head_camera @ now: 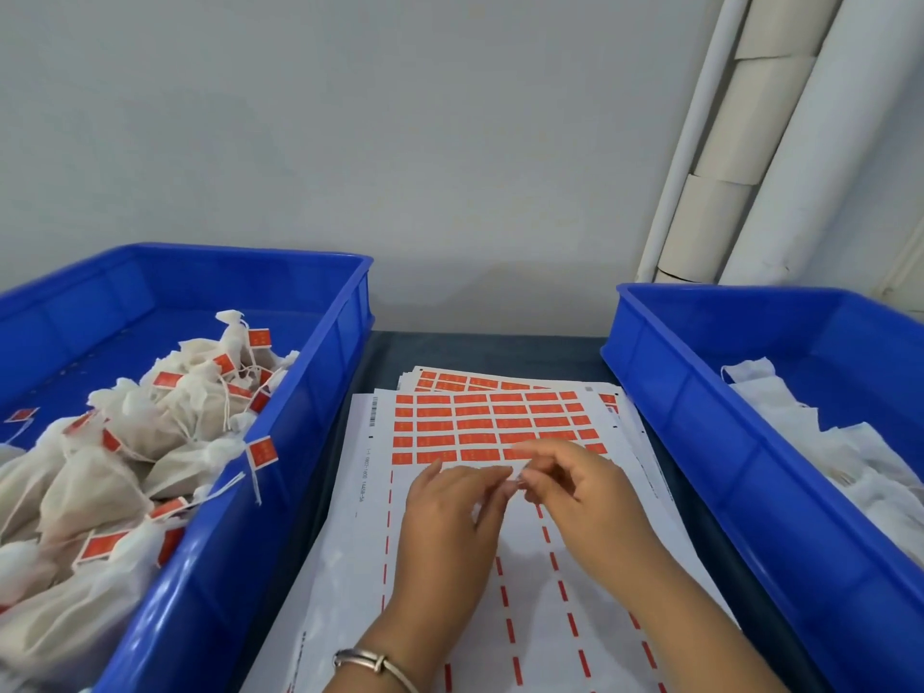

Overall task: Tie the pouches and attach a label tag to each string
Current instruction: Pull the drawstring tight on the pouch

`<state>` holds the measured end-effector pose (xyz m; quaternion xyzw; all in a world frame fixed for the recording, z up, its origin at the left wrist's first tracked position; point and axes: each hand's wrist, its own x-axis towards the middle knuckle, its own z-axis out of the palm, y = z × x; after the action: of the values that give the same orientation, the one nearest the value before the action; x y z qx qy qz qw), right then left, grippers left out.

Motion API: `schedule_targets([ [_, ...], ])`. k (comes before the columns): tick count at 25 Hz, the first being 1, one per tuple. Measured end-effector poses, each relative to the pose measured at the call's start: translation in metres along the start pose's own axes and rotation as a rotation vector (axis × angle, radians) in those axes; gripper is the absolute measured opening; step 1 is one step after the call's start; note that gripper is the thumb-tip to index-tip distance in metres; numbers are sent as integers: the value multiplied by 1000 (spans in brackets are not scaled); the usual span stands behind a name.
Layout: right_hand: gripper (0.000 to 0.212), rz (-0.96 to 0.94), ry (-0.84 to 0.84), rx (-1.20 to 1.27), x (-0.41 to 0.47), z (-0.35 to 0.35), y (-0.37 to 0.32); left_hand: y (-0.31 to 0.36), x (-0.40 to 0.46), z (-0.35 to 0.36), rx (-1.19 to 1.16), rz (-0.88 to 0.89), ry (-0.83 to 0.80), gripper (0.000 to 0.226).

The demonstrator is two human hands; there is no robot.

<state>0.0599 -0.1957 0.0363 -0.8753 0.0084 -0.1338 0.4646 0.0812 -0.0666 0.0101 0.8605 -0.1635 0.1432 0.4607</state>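
Hands meeting over the label sheet, between two blue bins.

The left hand and right hand touch fingertips above the label sheet, probably working a label; whether anything is pinched cannot be told. Left bin holds tied, tagged pouches; right bin holds white, untagged pouches.

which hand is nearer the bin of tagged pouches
Left. The left hand is over the label sheet on the side toward the bin; the right hand is beyond it, farther away.
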Motion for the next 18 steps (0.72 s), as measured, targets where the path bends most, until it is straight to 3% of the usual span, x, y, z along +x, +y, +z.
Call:
schedule_targets([
  [5, 15, 153, -25, 236, -4, 6, 20, -5, 0, 3, 71, 42, -47, 17],
  [11, 14, 384, 64, 1047, 2, -10, 26, -4, 4, 4, 44, -56, -150, 5],
  [15, 20, 440, 49, 1442, 3, -13, 27, -1, 7, -3, -24, -76, -201, 18],
  [18, 23, 462, 10, 1574, 3, -9, 28, 2, 4, -7, -199, -111, -273, 23],
])
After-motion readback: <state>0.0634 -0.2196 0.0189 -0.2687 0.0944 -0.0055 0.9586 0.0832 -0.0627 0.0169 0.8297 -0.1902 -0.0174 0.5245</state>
